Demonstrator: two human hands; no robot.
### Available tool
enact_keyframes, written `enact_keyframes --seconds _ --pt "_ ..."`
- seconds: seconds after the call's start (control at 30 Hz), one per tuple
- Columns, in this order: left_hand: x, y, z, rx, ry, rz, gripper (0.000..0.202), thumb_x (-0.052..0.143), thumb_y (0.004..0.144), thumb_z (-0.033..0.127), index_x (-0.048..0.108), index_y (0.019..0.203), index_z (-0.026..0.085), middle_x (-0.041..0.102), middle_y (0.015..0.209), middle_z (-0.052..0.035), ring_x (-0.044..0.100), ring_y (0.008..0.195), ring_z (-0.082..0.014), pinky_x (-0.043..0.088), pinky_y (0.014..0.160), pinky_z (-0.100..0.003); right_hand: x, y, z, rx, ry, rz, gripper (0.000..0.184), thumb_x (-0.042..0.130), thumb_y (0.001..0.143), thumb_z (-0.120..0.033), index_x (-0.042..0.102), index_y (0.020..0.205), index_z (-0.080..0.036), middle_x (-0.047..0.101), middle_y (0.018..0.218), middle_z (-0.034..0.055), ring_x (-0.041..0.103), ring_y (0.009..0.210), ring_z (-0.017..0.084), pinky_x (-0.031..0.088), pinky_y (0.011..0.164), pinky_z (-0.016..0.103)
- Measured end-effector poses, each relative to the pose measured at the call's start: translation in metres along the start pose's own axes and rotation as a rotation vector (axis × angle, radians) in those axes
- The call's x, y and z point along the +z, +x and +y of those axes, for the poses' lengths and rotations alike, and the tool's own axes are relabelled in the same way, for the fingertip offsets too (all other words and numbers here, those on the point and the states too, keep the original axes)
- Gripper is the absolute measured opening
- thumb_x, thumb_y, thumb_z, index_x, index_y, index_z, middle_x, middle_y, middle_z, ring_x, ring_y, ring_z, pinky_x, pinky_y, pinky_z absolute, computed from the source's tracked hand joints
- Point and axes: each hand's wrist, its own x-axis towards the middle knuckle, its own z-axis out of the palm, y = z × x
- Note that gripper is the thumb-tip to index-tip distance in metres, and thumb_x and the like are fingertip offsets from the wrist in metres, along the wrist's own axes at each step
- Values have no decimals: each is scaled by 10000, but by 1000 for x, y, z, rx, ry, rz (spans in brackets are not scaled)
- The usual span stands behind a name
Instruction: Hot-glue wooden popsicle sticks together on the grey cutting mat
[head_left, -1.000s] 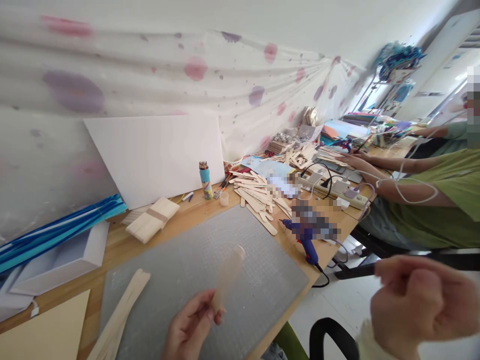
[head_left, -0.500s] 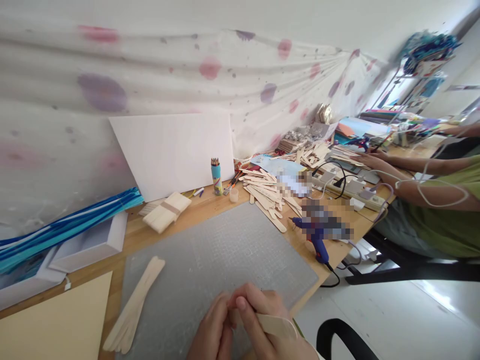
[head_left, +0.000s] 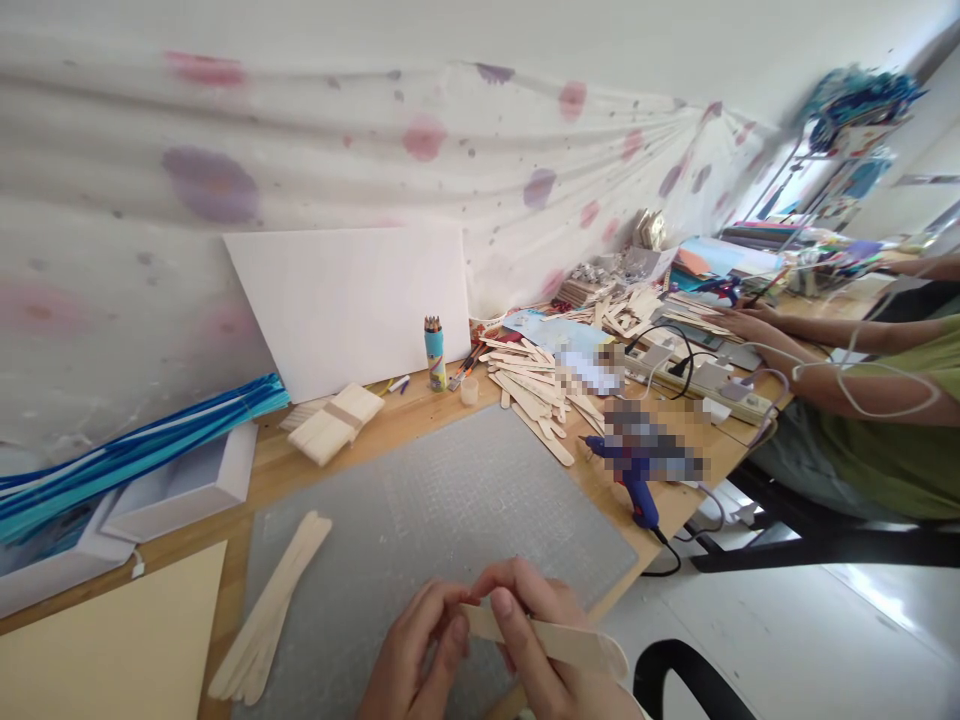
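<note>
Low over the near edge of the grey cutting mat [head_left: 420, 500], a pale wooden craft stick [head_left: 581, 645] lies slanted across my hands. My right hand [head_left: 536, 640] is closed on it, thumb on top, and the rounded end sticks out to the right. At the stick's other end, the fingers and thumb of my left hand [head_left: 420, 650] are pinched round its tip. A few more craft sticks [head_left: 274, 605] lie fanned together on the mat's left side.
A blue glue gun [head_left: 636, 480] rests right of the mat, near the table edge. Behind are loose sticks [head_left: 525, 380], a bundled stack [head_left: 337, 425] and a pencil tube [head_left: 435, 358]. White boxes [head_left: 180, 490] stand left. A co-worker's arms [head_left: 795, 340] reach in from the right.
My hands have opened apart a little, and more of the craft stick shows between them and to the right. The fanned sticks on the mat lie as before.
</note>
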Motion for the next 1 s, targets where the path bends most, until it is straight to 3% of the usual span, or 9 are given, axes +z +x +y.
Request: enact_keyframes --seconds 0.1,0.17,0.37,0.53,0.67,0.8,0.93,1.0 --pt "-2 2 -8 -156 -102 -97 428 447 924 591 649 1073 244 544 634 24 542 603 -152 473 600 -239 -2 -6 0 116 -30 11 366 341 1027 -462 660 961 -295 586 611 -30 593 613 141 481 637 230" --pt "-3 3 -13 -191 -99 -100 459 446 915 613 636 1069 225 514 621 33 503 576 -142 433 562 -230 -4 -7 1 125 -31 13 376 319 1032 -464 651 978 -295 604 637 -28 595 617 139 467 620 230" --pt "-4 8 -4 -29 177 -88 390 391 965 489 588 770 215 590 673 9 530 625 -142 413 594 -226 -10 9 -4 -130 10 -167 331 287 1044 -395 584 1013 -253 707 833 -4 650 757 148 456 687 242" --pt "-1 11 -5 49 296 -112 386 340 981 432 637 841 228 694 733 -26 640 681 -175 481 658 -244 -2 20 -2 -24 -43 -379 242 322 1005 -321 514 905 -212 687 766 27 624 651 164 408 602 263" --pt "4 10 -11 41 411 -88 410 282 998 406 655 965 239 736 810 -46 689 756 -191 499 674 -252 6 17 3 21 -88 -405 246 295 1003 -313 495 907 -208 665 742 34 603 627 171 388 584 271" --pt "3 10 -6 35 460 -13 417 301 994 397 636 817 224 682 677 -31 660 654 -179 483 616 -245 9 15 4 13 16 -332 264 326 1017 -340 517 891 -209 619 705 8 557 609 146 380 578 260" --pt "-7 8 6 58 332 213 402 312 1003 371 643 839 215 578 548 27 567 508 -141 455 533 -227 15 21 8 180 478 -57 304 388 1018 -453 511 874 -214 534 586 -45 521 540 119 405 548 237" --pt "-14 5 9 105 274 352 316 415 981 365 691 909 229 645 604 23 624 579 -141 501 587 -224 19 25 11 217 720 -4 326 432 998 -496 500 855 -211 534 540 -53 516 498 117 415 516 236"
